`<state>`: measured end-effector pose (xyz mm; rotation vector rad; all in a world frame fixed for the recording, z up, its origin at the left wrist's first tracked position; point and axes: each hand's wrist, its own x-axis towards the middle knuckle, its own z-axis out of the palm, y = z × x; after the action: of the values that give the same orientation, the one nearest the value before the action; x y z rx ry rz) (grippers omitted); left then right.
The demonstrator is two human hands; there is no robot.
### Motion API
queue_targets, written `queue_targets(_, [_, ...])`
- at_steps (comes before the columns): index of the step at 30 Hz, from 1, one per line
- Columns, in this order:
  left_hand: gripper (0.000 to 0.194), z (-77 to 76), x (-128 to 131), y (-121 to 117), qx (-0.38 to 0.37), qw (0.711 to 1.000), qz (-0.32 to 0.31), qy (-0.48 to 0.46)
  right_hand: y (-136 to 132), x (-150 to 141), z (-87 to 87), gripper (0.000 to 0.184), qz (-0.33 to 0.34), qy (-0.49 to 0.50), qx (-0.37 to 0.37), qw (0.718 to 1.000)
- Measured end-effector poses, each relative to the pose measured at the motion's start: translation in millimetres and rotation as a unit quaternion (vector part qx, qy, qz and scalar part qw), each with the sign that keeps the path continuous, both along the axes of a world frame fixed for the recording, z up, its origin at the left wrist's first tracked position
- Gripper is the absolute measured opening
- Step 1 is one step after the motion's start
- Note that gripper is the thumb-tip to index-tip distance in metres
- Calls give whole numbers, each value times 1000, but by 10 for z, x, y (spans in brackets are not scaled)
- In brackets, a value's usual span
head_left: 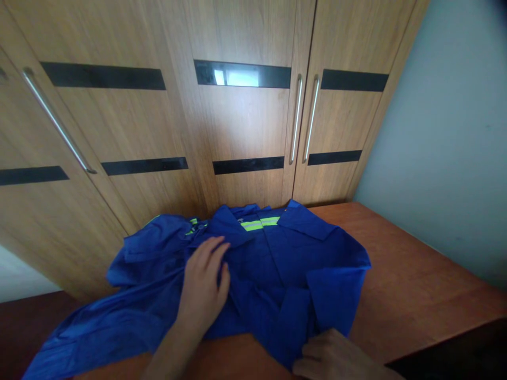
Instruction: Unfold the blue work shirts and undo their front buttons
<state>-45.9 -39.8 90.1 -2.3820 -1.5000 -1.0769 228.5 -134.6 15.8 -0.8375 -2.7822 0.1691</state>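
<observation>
A blue work jacket (pixel 257 258) with yellow-green and grey reflective strips lies spread over the reddish-brown wooden surface. Its collar end points toward the wardrobe, and one sleeve stretches out to the lower left. Over the left part of the chest is my left hand (pixel 204 282), fingers extended and thumb apart, touching or just above the cloth. At the bottom of the picture, my right hand (pixel 330 356) has its fingers curled at the edge of the folded right sleeve. The fingertips there are partly hidden, but they seem to grip the fabric.
Right behind the jacket stands a wooden wardrobe (pixel 245 124) with black strips and long metal handles (pixel 296 119). A pale wall (pixel 439 142) bounds the right side. The wooden surface (pixel 404 279) extends right of the jacket, with a dark area past its front edge.
</observation>
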Motion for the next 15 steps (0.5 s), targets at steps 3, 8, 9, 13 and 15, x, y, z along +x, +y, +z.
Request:
queue_targets(3, [42, -69, 321, -165, -98, 971, -164, 142, 144, -19, 230, 18, -59, 52, -73, 994])
queue_targets(8, [57, -330, 542, -220, -206, 936, -179, 223, 605, 59, 459, 24, -176, 92, -55, 979])
queue_targets(9, [49, -348, 550, -228, -209, 934, -174, 232, 695, 90, 438, 28, -186, 80, -51, 978])
queue_targets(13, [19, -308, 524, -316, -177, 930, -166, 275, 910, 201, 303, 26, -218, 21, -69, 973])
queue_targets(15, [31, -290, 469, -364, -132, 937, -143, 289, 934, 233, 287, 27, -228, -2, -61, 972])
